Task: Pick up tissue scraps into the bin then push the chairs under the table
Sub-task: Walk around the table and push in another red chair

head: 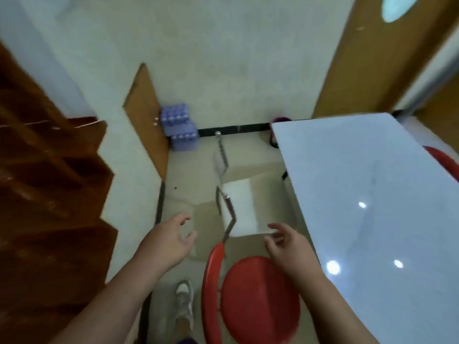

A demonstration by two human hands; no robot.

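The chair (258,301) with the red round seat stands at the bottom of the view, just beside the long edge of the pale glossy worktop (367,194), and its seat is not under the worktop. Its curved red backrest (211,289) is on the left side of the seat, near the person's white shoe (185,306) on the beige floor (183,175). Both bare hands are in the air above the chair and hold nothing. The left hand (171,242) is beside the top of the backrest with its fingers (185,219) spread and a little bent. The right hand (285,247) is over the far side of the seat, also with loose, open fingers (275,228). Further away, a second chair (238,209) with a whitish seat and a metal frame stands near the worktop. A red piece of another chair (444,162) shows at the far side of the worktop. Packs of bottles (180,127) stand by the wall, next to a leaning brown board (146,115). The picture is somewhat blurred.
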